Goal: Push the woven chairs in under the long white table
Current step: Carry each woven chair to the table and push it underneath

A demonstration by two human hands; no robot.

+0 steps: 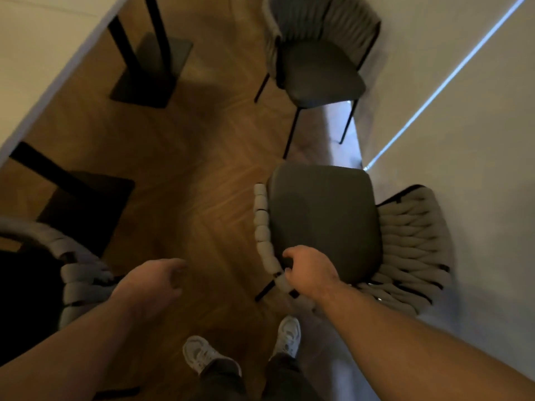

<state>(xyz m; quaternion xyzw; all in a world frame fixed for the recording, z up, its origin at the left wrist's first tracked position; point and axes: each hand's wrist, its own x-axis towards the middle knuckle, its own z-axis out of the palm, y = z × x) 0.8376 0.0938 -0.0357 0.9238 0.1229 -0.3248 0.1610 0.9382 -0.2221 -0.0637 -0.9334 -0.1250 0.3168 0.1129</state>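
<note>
**Three woven chairs standing out from the long white table**

Three chairs are sitting on a herringbone wood floor (185,175). The right hand (308,266) is curling its fingers around the woven armrest (265,235) of the nearest chair (324,221), which is standing beside the pale wall (463,105). The left hand (150,285) is hanging loosely curled, apparently holding nothing, near a second chair (75,273). A third chair (315,62) is standing farther off. The white table (43,47) is occupying the upper left on dark pedestal bases (150,70).

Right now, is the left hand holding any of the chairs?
No, the left hand hangs free over the floor, while only the right hand grips the woven rim of the near chair.
</note>
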